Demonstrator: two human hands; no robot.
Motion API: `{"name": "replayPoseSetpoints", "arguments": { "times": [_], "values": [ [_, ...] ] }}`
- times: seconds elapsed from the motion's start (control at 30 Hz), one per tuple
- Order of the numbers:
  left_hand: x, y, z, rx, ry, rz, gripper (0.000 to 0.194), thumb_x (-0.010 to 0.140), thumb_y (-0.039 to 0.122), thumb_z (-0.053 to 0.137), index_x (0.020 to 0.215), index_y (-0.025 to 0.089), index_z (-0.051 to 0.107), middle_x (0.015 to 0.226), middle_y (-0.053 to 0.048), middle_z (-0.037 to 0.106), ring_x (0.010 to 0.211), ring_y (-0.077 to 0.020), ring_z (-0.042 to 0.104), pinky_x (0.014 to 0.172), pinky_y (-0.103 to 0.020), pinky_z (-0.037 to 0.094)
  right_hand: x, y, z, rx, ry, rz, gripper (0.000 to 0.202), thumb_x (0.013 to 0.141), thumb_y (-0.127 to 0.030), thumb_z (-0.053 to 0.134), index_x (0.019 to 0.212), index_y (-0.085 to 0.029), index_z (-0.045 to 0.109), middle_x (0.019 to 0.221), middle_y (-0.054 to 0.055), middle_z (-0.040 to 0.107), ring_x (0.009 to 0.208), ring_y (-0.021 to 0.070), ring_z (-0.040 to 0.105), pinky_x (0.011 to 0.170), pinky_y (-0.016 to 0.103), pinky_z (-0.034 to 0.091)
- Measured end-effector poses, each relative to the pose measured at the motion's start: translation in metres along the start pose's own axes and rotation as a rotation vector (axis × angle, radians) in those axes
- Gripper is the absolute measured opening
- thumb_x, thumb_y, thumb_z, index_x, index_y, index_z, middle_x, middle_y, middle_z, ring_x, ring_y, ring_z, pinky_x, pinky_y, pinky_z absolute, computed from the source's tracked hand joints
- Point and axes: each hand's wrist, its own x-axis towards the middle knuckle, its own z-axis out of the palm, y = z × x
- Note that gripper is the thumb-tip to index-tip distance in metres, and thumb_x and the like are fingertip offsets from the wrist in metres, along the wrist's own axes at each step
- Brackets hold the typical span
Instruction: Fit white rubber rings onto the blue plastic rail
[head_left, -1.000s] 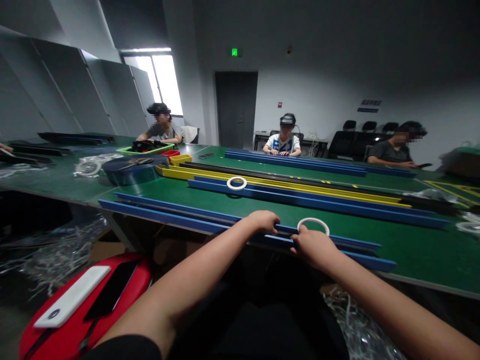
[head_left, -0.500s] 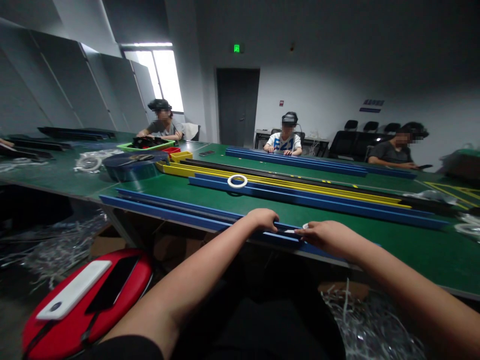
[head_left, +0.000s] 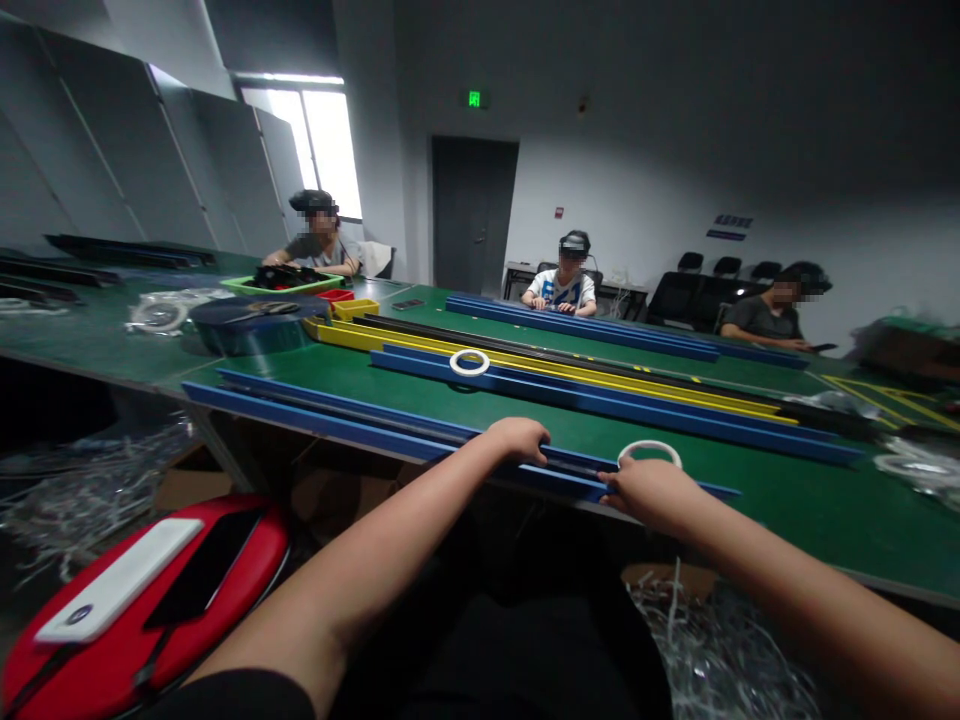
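A long blue channel-shaped strip (head_left: 315, 408) lies along the near table edge, with a dark inlay in its groove. My left hand (head_left: 519, 440) is closed over its middle, fingers curled down into the groove. Farther right, my right hand (head_left: 651, 492) is closed, its thumb and fingertips drawn together at the channel. A roll of white tape (head_left: 649, 446) shows as a ring above my right knuckles and seems held there; its lower part is hidden by the hand. Between the hands, the dark groove is visible.
Another white tape roll (head_left: 469, 363) rests on a second blue channel (head_left: 600, 393). Behind are a yellow channel (head_left: 525, 365), a blue round container (head_left: 251, 325) and a green tray (head_left: 281, 285). A red stool (head_left: 247, 545) holds two phones. Three people sit around the green table (head_left: 780, 510).
The white strip between my hands no longer shows. More of the tape roll now rises behind my right hand. My left hand stays on the channel, and the view has shifted slightly.
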Motion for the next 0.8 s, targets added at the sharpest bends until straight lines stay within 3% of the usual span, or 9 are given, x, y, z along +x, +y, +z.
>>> {"name": "replayPoseSetpoints", "arguments": {
  "times": [0.13, 0.33, 0.57, 0.8],
  "values": [
    [-0.001, 0.001, -0.001, 0.002, 0.004, -0.002, 0.040, 0.072, 0.047, 0.064, 0.108, 0.031, 0.070, 0.101, -0.004, 0.074, 0.089, -0.0221, 0.067, 0.070, -0.027, 0.049, 0.003, -0.008, -0.009, 0.034, -0.046, 0.032, 0.039, 0.089, -0.042, 0.053, 0.115, -0.020, 0.070, 0.098, 0.018, 0.068, 0.080, 0.0299, 0.069, 0.067, 0.038, 0.051],
    [0.000, 0.000, 0.000, 0.001, 0.009, 0.005, 0.042, 0.071, 0.048, 0.064, 0.110, 0.031, 0.069, 0.103, -0.004, 0.073, 0.090, -0.0226, 0.067, 0.069, -0.027, 0.048, 0.007, -0.017, -0.013, 0.052, -0.092, 0.139, 0.040, 0.083, -0.044, 0.063, 0.108, -0.014, 0.073, 0.103, 0.023, 0.067, 0.082, 0.0334, 0.070, 0.070, 0.042, 0.053],
    [0.003, -0.001, 0.003, 0.005, 0.009, 0.011, 0.041, 0.070, 0.049, 0.062, 0.106, 0.031, 0.069, 0.099, -0.004, 0.073, 0.087, -0.0229, 0.067, 0.065, -0.027, 0.046, 0.005, -0.019, -0.012, 0.056, -0.029, 0.138, 0.037, 0.084, -0.045, 0.063, 0.102, -0.015, 0.074, 0.102, 0.024, 0.067, 0.079, 0.0341, 0.071, 0.067, 0.042, 0.054],
    [0.007, 0.001, 0.002, 0.028, -0.019, 0.030, 0.043, 0.072, 0.047, 0.063, 0.111, 0.031, 0.067, 0.107, -0.004, 0.072, 0.091, -0.0225, 0.066, 0.067, -0.026, 0.046, 0.006, -0.020, -0.015, 0.113, -0.050, 0.151, 0.029, 0.083, -0.036, 0.064, 0.097, -0.013, 0.075, 0.101, 0.025, 0.068, 0.081, 0.0340, 0.071, 0.068, 0.042, 0.054]
  ]
}}
